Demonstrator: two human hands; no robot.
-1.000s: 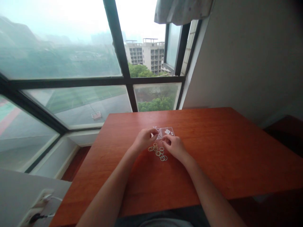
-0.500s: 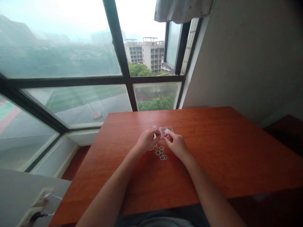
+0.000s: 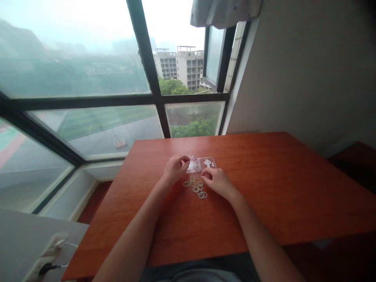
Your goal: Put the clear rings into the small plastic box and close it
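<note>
A small clear plastic case [image 3: 200,171] lies unfolded on the table, its two halves side by side. White pieces [image 3: 207,162] lie in its right half; pale ring-like shapes [image 3: 196,167] show in the left half. My left hand [image 3: 175,168] is at the case's left side, fingers curled toward the thumb at its edge. Just below the right half, my right hand [image 3: 217,181] has its fingers bent together in a pinch. Whatever either pinch holds is too small to make out. Several pale green and yellowish rings [image 3: 196,189] lie loose on the table between my wrists, some overlapping.
The reddish-brown wooden table [image 3: 279,188] reaches to a dark-framed window [image 3: 160,100] at the back. A pale wall [image 3: 293,70] rises on the right. Sockets with plugs [image 3: 45,268] are at the lower left, beyond the table's edge.
My left hand has moved left and slightly away from me, off the case's middle. My right hand has drawn back a little toward me, uncovering more of the case and the rings.
</note>
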